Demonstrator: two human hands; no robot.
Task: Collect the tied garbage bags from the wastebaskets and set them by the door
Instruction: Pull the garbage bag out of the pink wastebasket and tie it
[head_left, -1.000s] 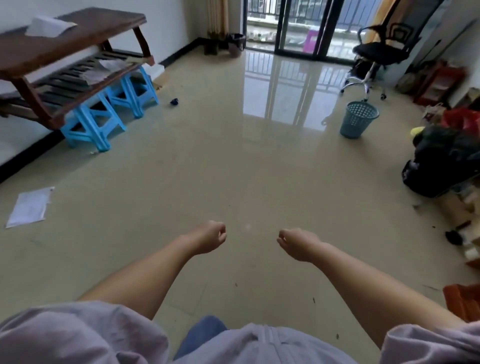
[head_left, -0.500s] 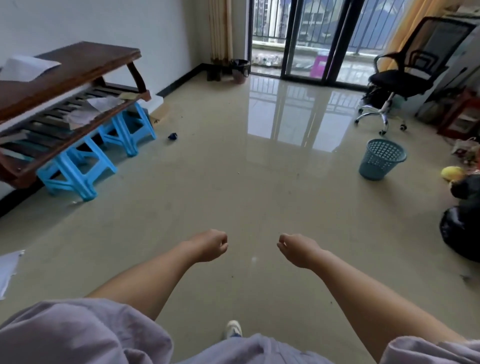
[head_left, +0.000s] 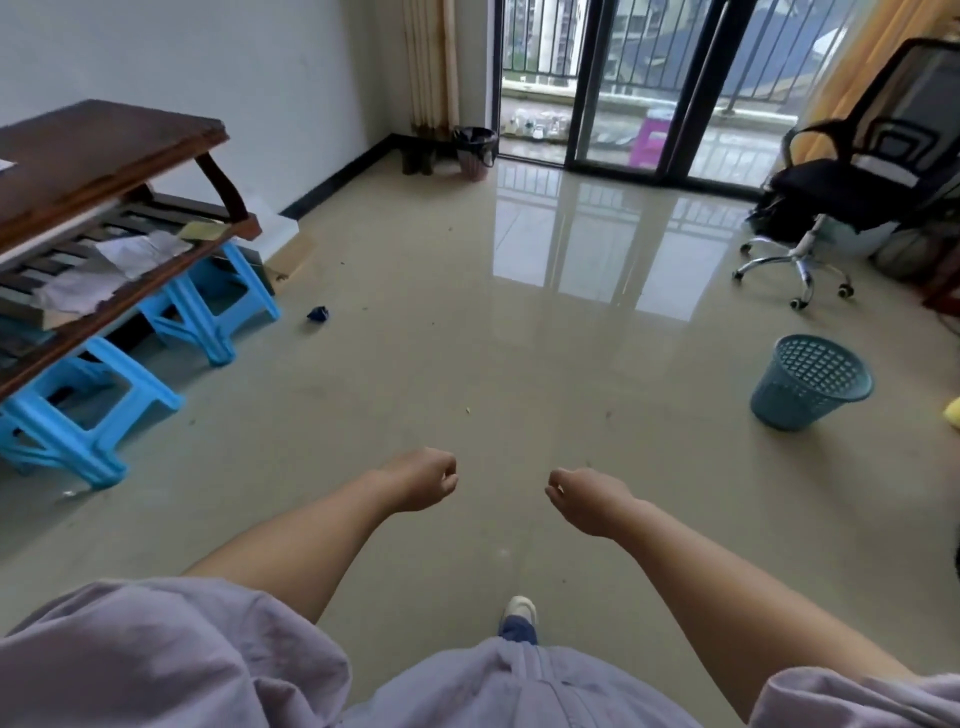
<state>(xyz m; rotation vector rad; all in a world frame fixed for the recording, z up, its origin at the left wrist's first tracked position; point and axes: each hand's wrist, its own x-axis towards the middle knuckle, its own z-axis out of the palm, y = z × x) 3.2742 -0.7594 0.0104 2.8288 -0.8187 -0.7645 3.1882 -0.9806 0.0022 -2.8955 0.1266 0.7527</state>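
Note:
My left hand (head_left: 423, 480) and my right hand (head_left: 584, 499) hang in front of me over the bare floor, both curled into loose fists with nothing in them. A teal mesh wastebasket (head_left: 810, 382) stands on the floor to the right, with no bag showing in it. Far ahead, by the glass sliding door (head_left: 649, 83), stands a pinkish wastebasket (head_left: 475, 153) lined with a black garbage bag (head_left: 474, 136). Both baskets are well beyond my hands.
A dark wooden rack (head_left: 104, 208) rests on blue plastic stools (head_left: 78, 415) along the left wall. A black office chair (head_left: 862, 171) stands at the right. A small blue scrap (head_left: 318, 313) lies on the glossy tiles. My shoe (head_left: 519, 608) shows below.
The view has lifted and swung left as I walk forward: the black heap at the right has left the frame, the door and far wastebasket have come closer. My fists keep the same pose.

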